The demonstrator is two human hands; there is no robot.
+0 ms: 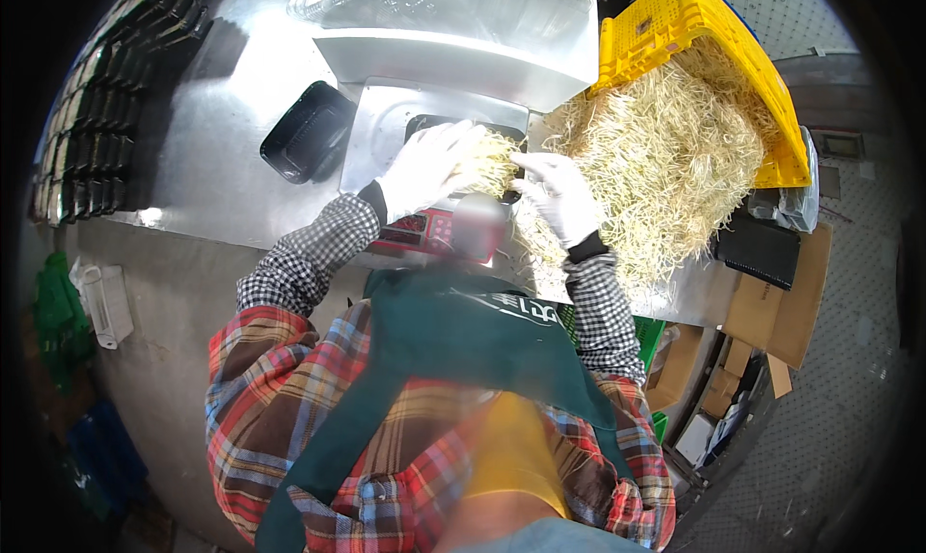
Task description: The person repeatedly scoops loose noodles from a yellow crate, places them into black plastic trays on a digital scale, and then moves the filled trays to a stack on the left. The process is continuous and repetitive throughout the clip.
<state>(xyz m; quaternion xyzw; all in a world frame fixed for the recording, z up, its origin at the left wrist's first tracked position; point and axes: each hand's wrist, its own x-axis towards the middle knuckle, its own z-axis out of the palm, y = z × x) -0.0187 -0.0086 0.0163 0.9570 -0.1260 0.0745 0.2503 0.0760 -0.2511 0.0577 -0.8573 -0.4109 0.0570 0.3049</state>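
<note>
A clump of bean sprouts (pixel 488 166) sits in a black plastic tray (pixel 419 123) on the metal pan of a weighing scale (pixel 369 144). My left hand (pixel 430 164), in a white glove, lies over the tray's left side with its fingertips against the sprouts. Its fingers hide whether it grips any. At the tray's right side my right hand (pixel 563 191), gloved too, has thumb and fingers apart with nothing visible between them. The scale's red control panel (pixel 438 231) faces me, partly covered by a blurred round shape.
Loose sprouts (pixel 651 162) spill from a tipped yellow crate (pixel 785 112) at right. A second black tray (pixel 307 130) lies left of the scale. Stacked black trays (pixel 101 133) rise at far left. Behind the scale stands a large metal box (pixel 463 57). Cardboard boxes (pixel 767 314) sit lower right.
</note>
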